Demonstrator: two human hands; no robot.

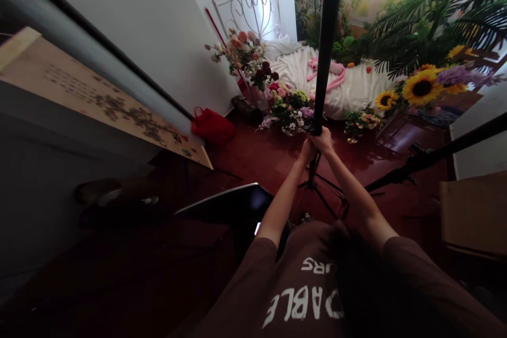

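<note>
A tall black stand (327,37) rises from tripod legs on the dark red floor and runs up past the top edge of the head view. Both hands are wrapped round its pole near a black collar. My left hand (307,150) grips the pole on its left side, slightly lower. My right hand (324,140) is closed round it just under the collar, close against my left hand. The fingers are partly hidden behind the pole and each other.
Flower bunches (291,108) and a white-draped bed (356,90) lie ahead. Sunflowers (422,87) and another black pole (435,153) are at right, above a cardboard box (475,214). At left are a red bag (213,127), a painted scroll (119,103) and a dark screen (237,203).
</note>
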